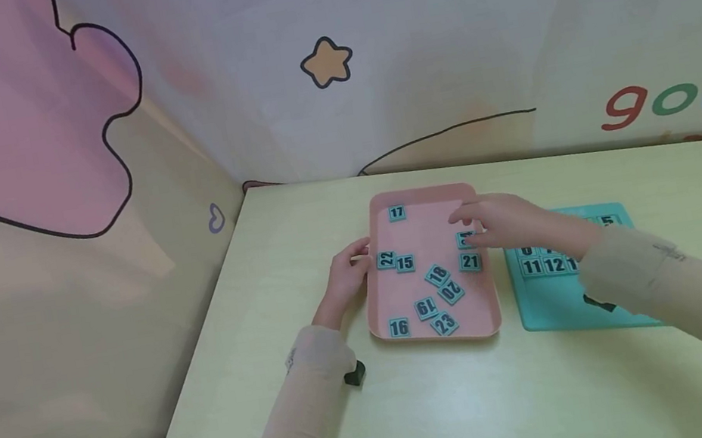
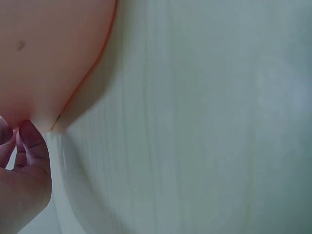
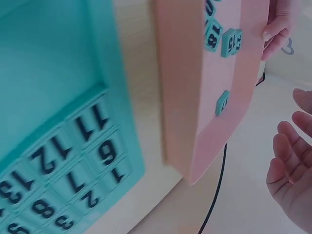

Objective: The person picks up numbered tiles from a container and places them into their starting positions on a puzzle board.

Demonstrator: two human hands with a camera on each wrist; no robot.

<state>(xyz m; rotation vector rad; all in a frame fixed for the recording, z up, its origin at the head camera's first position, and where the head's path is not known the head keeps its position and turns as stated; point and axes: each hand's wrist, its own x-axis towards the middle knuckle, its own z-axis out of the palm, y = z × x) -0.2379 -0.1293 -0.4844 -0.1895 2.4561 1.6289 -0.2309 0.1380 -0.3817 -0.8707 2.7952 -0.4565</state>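
Note:
My left hand (image 1: 345, 281) pinches the left rim of a pink tray (image 1: 424, 226) between thumb and fingers; the left wrist view shows this grip at the tray's edge. Several loose turquoise number tiles lie in the tray, among them tile 17 (image 1: 397, 213), tile 15 (image 1: 405, 264) and tile 23 (image 1: 444, 324). Over the tray's right rim reaches my right hand (image 1: 509, 218), its fingers loosely bent and parted, nothing between them. Just below its fingers are tile 21 (image 1: 470, 262) and a tile (image 1: 463, 239) whose number is partly covered.
Right of the tray lies a turquoise board (image 1: 550, 302) with rows of number tiles in order, partly hidden beneath my right forearm. Both stand on a light wooden table (image 1: 450, 410). A printed backdrop (image 1: 437, 67) rises behind the table and at its left.

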